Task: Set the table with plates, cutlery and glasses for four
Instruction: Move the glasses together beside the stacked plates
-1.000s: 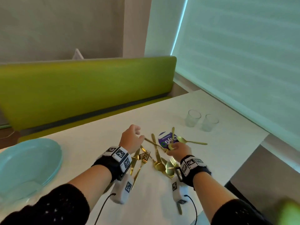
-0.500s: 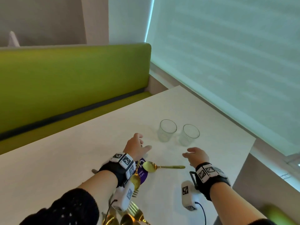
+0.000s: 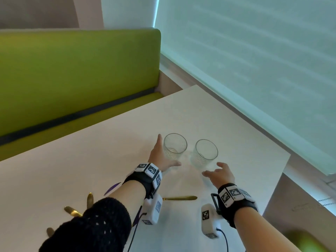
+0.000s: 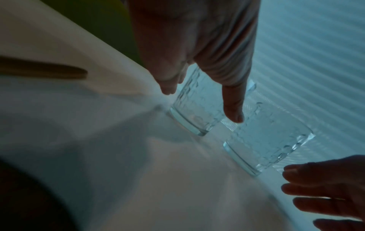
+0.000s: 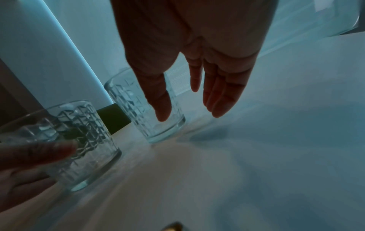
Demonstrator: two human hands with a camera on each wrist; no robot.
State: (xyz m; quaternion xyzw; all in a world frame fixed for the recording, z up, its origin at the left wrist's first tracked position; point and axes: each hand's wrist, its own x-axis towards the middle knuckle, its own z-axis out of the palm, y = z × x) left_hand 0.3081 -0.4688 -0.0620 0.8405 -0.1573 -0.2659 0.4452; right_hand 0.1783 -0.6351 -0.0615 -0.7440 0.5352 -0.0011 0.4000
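Two clear patterned glasses stand side by side on the white table [image 3: 91, 160]: the left glass [image 3: 175, 146] and the right glass [image 3: 205, 153]. My left hand [image 3: 169, 150] is open, with straight fingers along the left glass's far-left side and the thumb in front of it; I cannot tell whether it touches. The left wrist view shows this glass [image 4: 195, 109] between thumb and fingers. My right hand [image 3: 211, 169] is open and spread just short of the right glass [image 5: 154, 112], holding nothing. Gold cutlery [image 3: 180, 198] lies behind my wrists.
More gold cutlery pieces [image 3: 72, 211] and a purple item [image 3: 112, 188] lie partly hidden under my left sleeve. The table's right edge [image 3: 280, 179] is close to the right glass. A green bench [image 3: 72, 79] runs along the far side, and a blind-covered window [image 3: 254, 60] stands on the right.
Both hands have left the cutlery pile and moved forward to the glasses. The left hand now spans the left glass and the right hand has closed in on the right glass.
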